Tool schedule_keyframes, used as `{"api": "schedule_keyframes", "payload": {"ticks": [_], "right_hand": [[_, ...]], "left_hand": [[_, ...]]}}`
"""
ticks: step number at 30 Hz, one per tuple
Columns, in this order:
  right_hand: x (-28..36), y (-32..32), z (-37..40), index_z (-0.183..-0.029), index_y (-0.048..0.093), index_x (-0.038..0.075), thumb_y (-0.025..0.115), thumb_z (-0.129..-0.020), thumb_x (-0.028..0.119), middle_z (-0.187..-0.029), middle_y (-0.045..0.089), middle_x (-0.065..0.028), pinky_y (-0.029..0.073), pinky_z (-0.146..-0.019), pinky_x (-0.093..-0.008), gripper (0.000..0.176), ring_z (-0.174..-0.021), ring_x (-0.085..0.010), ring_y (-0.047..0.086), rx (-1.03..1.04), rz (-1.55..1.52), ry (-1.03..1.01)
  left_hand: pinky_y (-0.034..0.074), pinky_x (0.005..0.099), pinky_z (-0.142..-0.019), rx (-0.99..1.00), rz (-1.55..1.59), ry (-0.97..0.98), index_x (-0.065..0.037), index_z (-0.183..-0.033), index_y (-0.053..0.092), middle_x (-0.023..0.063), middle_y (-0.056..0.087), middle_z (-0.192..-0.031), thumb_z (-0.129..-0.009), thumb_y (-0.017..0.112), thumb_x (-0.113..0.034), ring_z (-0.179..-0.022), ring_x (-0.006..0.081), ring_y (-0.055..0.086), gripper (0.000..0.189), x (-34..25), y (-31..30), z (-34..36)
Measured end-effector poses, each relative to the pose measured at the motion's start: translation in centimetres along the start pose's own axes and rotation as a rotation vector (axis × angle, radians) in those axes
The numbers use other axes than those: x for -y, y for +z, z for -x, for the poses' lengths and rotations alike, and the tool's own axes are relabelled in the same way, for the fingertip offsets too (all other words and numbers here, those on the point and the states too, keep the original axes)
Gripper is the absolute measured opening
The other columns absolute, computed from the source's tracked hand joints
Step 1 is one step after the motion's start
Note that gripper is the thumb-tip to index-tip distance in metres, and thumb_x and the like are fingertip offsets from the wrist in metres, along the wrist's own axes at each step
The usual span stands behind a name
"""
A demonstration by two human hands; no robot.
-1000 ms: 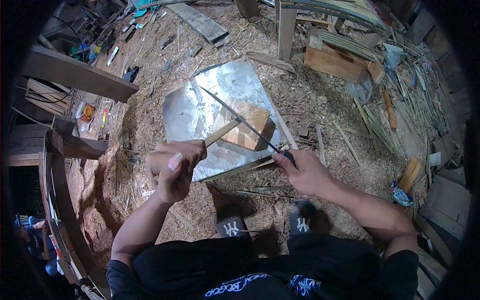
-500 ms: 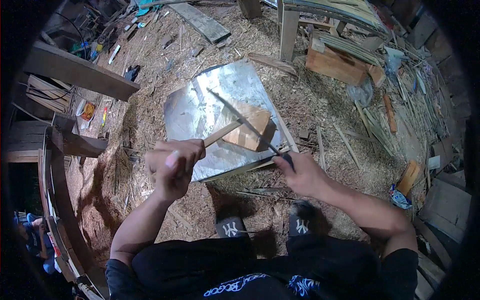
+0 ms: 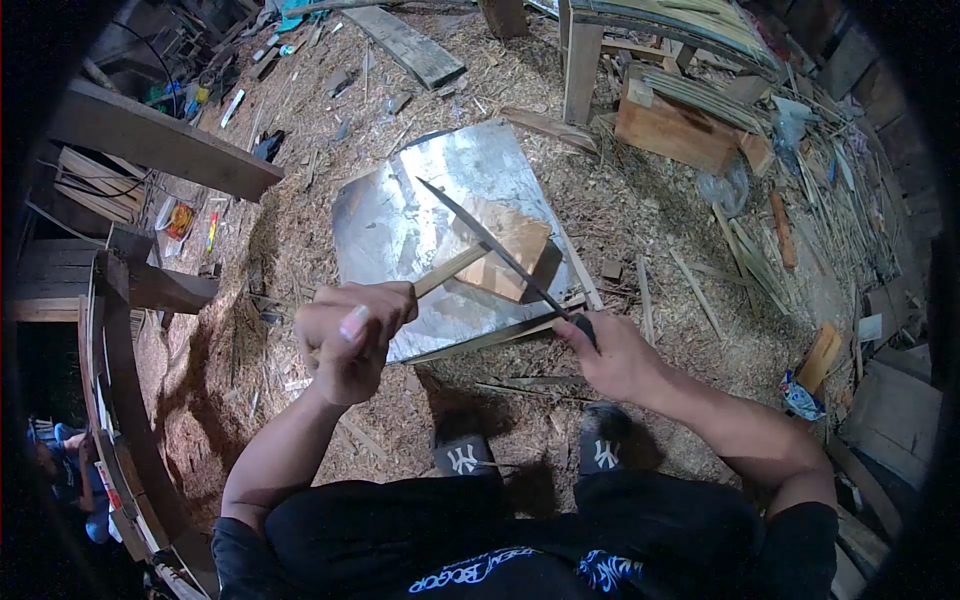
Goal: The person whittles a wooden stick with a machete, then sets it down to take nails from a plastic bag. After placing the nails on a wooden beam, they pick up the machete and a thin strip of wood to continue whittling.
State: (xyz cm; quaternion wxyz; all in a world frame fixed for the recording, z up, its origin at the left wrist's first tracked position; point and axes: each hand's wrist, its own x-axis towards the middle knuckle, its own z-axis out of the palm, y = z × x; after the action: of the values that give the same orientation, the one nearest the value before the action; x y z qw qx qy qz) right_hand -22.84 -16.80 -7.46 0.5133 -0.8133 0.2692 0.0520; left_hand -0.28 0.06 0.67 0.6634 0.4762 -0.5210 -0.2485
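My left hand (image 3: 352,335) is closed around a narrow wooden stick (image 3: 450,272), which points up and right over the board. My right hand (image 3: 618,358) grips the dark handle of a long, slim knife (image 3: 500,252). The blade slants up to the left and crosses the stick near its far end. Beneath them lies a pale wood block (image 3: 518,250), on a shiny metal-topped board (image 3: 375,235) set low in front of my feet.
Wood shavings (image 3: 290,390) cover the ground. A heavy beam (image 3: 165,140) juts in from the left, and a wooden box (image 3: 675,130) stands at upper right with thin strips on it. Another person (image 3: 75,470) is at lower left.
My right hand has shifted slightly right and toward me with the knife. My left hand and the stick keep nearly the same pose.
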Motion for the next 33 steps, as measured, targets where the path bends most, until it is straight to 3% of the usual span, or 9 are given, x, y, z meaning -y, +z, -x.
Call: {"api": "schedule_keyframes", "payload": {"ticks": [6, 8, 11, 15, 17, 20, 23, 26, 33], "right_hand": [[-1.3, -0.3, -0.4, -0.091, 0.064, -0.004, 0.044, -0.105, 0.051, -0.059, 0.057, -0.0148, 0.048, -0.06, -0.0462, 0.061, -0.058, -0.0354, 0.062, -0.031, -0.04, -0.064], [-1.4, -0.3, -0.5, -0.083, 0.056, 0.002, 0.043, -0.105, 0.054, -0.056, 0.049, -0.0027, 0.042, -0.043, -0.0306, 0.058, -0.043, -0.013, 0.05, 0.127, -0.324, 0.105], [-0.1, -1.0, -0.1, -0.081, 0.053, 0.004, 0.04, -0.103, 0.06, -0.055, 0.048, 0.0007, 0.04, -0.038, -0.0253, 0.061, -0.039, -0.0087, 0.046, 0.214, -0.568, 0.225], [-0.5, -1.4, -0.6, -0.08, 0.054, 0.004, 0.041, -0.103, 0.06, -0.053, 0.046, 0.0014, 0.039, -0.038, -0.0267, 0.062, -0.038, -0.0097, 0.046, 0.24, -0.616, 0.225], [-0.4, -1.7, -0.5, -0.075, 0.057, -0.002, 0.04, -0.104, 0.06, -0.053, 0.05, -0.005, 0.046, -0.056, -0.0367, 0.07, -0.052, -0.017, 0.058, 0.157, -0.365, 0.157], [-0.9, -1.2, -0.4, -0.077, 0.059, -0.002, 0.041, -0.104, 0.058, -0.055, 0.052, -0.0075, 0.045, -0.057, -0.0371, 0.068, -0.056, -0.0197, 0.06, -0.025, -0.272, -0.037], [-0.9, -1.6, -0.4, -0.079, 0.062, -0.002, 0.044, -0.104, 0.055, -0.058, 0.055, -0.0117, 0.046, -0.06, -0.04, 0.065, -0.061, -0.0227, 0.062, -0.069, -0.228, -0.033], [-0.4, -1.8, -0.5, -0.081, 0.062, -0.002, 0.045, -0.104, 0.054, -0.06, 0.057, -0.0135, 0.046, -0.06, -0.0423, 0.063, -0.061, -0.0238, 0.062, -0.081, -0.126, -0.149], [1.3, -1.8, -0.7, -0.083, 0.061, -0.003, 0.046, -0.103, 0.054, -0.059, 0.058, -0.0137, 0.046, -0.057, -0.042, 0.063, -0.057, -0.025, 0.06, -0.024, -0.077, -0.142]], "left_hand": [[0.025, 0.0371, -0.053, 0.012, -0.004, -0.017, -0.01, -0.051, 0.026, 0.0011, 0.025, -0.047, -0.097, 0.054, -0.033, -0.044, 0.0168, 0.021, 0.059, -0.1, 0.4, 0.4], [0.025, 0.0373, -0.053, 0.02, -0.004, -0.001, -0.009, -0.052, 0.026, 0.0011, 0.024, -0.047, -0.097, 0.054, -0.033, -0.044, 0.017, 0.021, 0.058, -0.3, 0.4, 0.1], [0.025, 0.0375, -0.053, 0.004, -0.028, 0.02, -0.009, -0.053, 0.026, 0.0015, 0.024, -0.048, -0.098, 0.053, -0.033, -0.044, 0.0173, 0.021, 0.058, -0.6, 0.3, -0.5], [0.028, 0.0377, -0.052, 0.09, -0.015, 0.1, -0.006, -0.055, 0.024, 0.0043, 0.025, -0.048, -0.096, 0.049, -0.026, -0.043, 0.0186, 0.021, 0.051, -0.8, 0.1, -0.9], [0.03, 0.038, -0.049, 0.133, -0.005, 0.149, -0.003, -0.056, 0.023, 0.0064, 0.026, -0.048, -0.094, 0.045, -0.019, -0.043, 0.0194, 0.022, 0.046, -0.4, 0.1, -0.7], [0.029, 0.0382, -0.049, 0.114, 0.016, 0.16, -0.003, -0.054, 0.023, 0.0058, 0.026, -0.048, -0.092, 0.046, -0.016, -0.043, 0.0193, 0.022, 0.046, 0.7, 0.5, 0.1], [0.027, 0.0384, -0.049, 0.207, -0.012, 0.191, -0.004, -0.053, 0.023, 0.0055, 0.026, -0.049, -0.091, 0.048, -0.013, -0.043, 0.0198, 0.021, 0.046, 0.7, 0.8, 0.6], [0.026, 0.0383, -0.049, 0.199, 0.012, 0.191, -0.005, -0.052, 0.024, 0.0052, 0.026, -0.049, -0.091, 0.049, -0.011, -0.043, 0.0202, 0.021, 0.046, 1.0, 0.8, 0.8], [0.028, 0.0385, -0.05, 0.143, 0.038, 0.149, -0.006, -0.053, 0.024, 0.0055, 0.029, -0.049, -0.092, 0.047, -0.013, -0.043, 0.0209, 0.022, 0.045, 1.1, 0.3, 1.0]]}}
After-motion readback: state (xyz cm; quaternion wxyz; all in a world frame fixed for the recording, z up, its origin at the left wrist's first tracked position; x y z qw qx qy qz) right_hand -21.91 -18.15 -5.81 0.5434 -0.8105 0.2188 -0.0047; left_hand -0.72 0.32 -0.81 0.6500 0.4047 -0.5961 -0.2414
